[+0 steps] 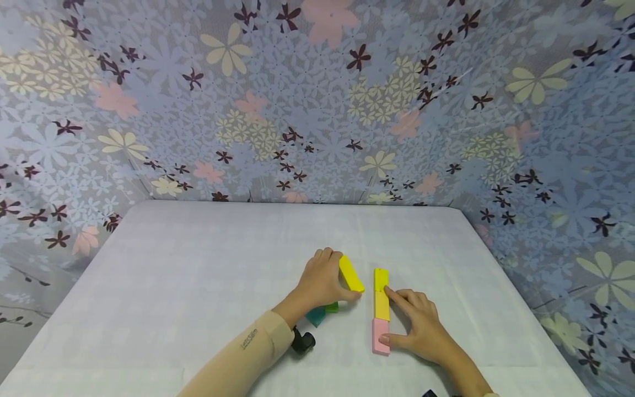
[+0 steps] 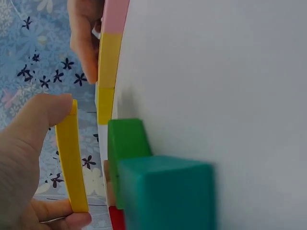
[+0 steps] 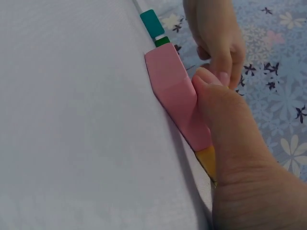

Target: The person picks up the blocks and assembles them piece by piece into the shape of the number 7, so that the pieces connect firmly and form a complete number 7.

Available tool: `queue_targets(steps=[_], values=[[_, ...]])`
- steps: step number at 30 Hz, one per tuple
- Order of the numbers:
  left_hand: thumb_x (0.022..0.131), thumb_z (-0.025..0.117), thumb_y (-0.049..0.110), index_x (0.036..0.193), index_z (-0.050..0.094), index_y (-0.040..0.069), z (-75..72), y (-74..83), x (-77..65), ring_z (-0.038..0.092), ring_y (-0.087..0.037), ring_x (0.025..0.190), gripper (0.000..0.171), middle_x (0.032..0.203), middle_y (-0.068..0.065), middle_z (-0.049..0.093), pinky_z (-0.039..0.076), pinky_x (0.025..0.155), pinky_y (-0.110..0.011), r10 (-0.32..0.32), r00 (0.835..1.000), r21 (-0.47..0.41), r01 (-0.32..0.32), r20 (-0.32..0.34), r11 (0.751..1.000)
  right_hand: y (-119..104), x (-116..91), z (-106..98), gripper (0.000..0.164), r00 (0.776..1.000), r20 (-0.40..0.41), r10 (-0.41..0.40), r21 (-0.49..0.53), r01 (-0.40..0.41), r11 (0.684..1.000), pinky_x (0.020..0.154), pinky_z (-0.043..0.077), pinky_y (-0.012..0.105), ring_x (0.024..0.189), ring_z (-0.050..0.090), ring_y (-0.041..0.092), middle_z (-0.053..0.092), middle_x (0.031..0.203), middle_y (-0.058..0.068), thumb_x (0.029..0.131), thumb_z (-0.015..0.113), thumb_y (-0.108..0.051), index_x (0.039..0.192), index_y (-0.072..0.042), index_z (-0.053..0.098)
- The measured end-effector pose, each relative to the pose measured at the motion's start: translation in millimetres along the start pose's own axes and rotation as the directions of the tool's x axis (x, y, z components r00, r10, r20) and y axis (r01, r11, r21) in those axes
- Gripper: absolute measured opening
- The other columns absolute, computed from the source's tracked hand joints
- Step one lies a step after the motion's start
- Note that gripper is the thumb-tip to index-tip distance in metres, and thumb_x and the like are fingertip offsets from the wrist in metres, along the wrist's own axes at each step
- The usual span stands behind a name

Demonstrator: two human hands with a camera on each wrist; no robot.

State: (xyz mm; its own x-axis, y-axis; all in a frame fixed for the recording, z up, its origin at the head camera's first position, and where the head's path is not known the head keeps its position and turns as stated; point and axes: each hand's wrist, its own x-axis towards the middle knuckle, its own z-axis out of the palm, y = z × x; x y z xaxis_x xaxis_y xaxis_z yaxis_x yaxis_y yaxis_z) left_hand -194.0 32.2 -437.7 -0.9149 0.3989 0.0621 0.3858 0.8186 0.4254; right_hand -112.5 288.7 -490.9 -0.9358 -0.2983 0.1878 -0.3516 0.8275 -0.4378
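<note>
Two dark items near: one small black object at right, cut by the near edge, and another black object at left, partly behind the tan sleeve (lettering on it too small to read surely). Slightly farther, a teal block and green block sit half hidden under the left hand; a red piece is cut off in the left wrist view.

Right: three blocks end to end, the row's long axis running near to far. Pink block nearest, then the middle yellow block, then the far yellow block. Right hand lies along the right side, not clenched: thumb on the pink, forefinger extended to the yellow pair.

Left of the row, the held yellow block, pinched at its ends by left thumb and fingers. Long axis slants far-left to near-right. Bright, slim, flat-sided; a thin line crosses it by the thumb.

Farthest: floral cloth beyond the pale table.
</note>
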Motion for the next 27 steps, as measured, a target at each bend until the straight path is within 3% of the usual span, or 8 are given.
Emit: queue_targets(steps=[12, 27], values=[[0.072, 0.078, 0.064, 0.14, 0.05, 0.007, -2.0, 8.9, 39.2, 0.049, -0.024, 0.12, 0.094, 0.132, -0.008, 0.054, 0.041, 0.108, -0.04, 0.004, 1.0, -0.012, -0.003, 0.018, 1.0, 1.6, -1.6, 1.6, 0.098, 1.0, -0.005, 0.001, -0.008, -0.001, 1.0, 0.091, 0.028, 0.044, 0.117, 0.038, 0.014, 0.05, 0.13, -0.003, 0.069, 0.079, -0.066, 0.151, -0.025, 0.044], [0.072, 0.076, 0.067, 0.141, 0.049, 0.007, 6.0, 34.3, 78.8, 0.049, -0.022, 0.119, 0.096, 0.134, -0.006, 0.053, 0.042, 0.107, -0.038, 0.034, 0.998, 0.062, -0.037, 0.046, 0.997, 1.7, -1.5, 0.5, 0.1, 1.0, -0.009, -0.01, -0.002, 0.01, 1.0, 0.092, 0.028, 0.044, 0.117, 0.037, 0.013, 0.05, 0.129, -0.005, 0.068, 0.079, -0.066, 0.151, -0.025, 0.043]])
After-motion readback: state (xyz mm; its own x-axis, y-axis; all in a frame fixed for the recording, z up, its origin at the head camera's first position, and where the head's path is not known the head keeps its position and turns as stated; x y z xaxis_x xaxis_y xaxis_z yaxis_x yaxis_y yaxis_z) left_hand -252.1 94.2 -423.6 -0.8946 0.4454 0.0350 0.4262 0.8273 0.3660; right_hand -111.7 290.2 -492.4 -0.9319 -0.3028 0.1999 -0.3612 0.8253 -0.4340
